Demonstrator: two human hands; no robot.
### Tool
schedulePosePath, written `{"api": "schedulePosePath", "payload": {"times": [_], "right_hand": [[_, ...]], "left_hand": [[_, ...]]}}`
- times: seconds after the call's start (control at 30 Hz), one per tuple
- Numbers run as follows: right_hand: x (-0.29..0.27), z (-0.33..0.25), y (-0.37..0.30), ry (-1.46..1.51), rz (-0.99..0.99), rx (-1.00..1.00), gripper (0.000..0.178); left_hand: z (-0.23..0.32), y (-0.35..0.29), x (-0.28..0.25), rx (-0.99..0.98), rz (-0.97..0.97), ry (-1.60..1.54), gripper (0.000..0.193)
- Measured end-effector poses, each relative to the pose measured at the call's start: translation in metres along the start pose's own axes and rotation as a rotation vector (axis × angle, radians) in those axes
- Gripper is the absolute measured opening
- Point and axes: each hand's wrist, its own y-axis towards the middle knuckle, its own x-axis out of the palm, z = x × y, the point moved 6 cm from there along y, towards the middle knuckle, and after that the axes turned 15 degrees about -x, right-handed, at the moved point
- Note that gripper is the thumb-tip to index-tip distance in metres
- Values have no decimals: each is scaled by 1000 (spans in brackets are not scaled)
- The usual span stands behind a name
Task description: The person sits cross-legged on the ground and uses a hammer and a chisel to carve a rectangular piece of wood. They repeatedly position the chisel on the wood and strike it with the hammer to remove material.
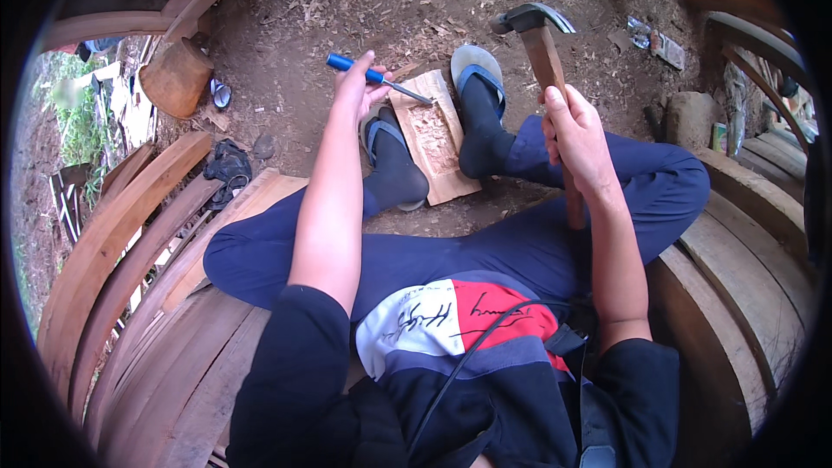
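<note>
My left hand (354, 87) is closed on a chisel with a blue handle (341, 62). The chisel's metal blade slants down to the right, its tip over the upper part of a pale wooden board (459, 185). A shallow rectangular hollow with rough, chipped wood is cut into the board, which lies on the ground between my two feet. My right hand (575, 132) is wrapped round the wooden handle of a claw hammer (542, 56). The hammer is raised upright beside my right foot, its dark metal head at the top, apart from the chisel.
My sandalled feet (400, 165) flank the board. Wood chips litter the dirt ground (364, 0). A cut log (176, 78) stands at the far left, and curved wooden planks (121, 251) lie at left. More planks (737, 269) are at right, near a stump (692, 117) and crumpled wrappers (667, 50).
</note>
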Motion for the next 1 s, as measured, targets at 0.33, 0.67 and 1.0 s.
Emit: {"api": "schedulePosePath", "payload": {"times": [0.33, 0.67, 1.0], "right_hand": [[18, 6, -4, -104, -65, -39, 26], [45, 16, -8, -586, -274, -95, 39], [47, 13, -12, -581, -249, -96, 39]], "left_hand": [[-17, -83, -6, 244, -269, -40, 25], [26, -109, -9, 426, -136, 298, 27], [-20, -82, 23, 617, 28, 573, 31]]}}
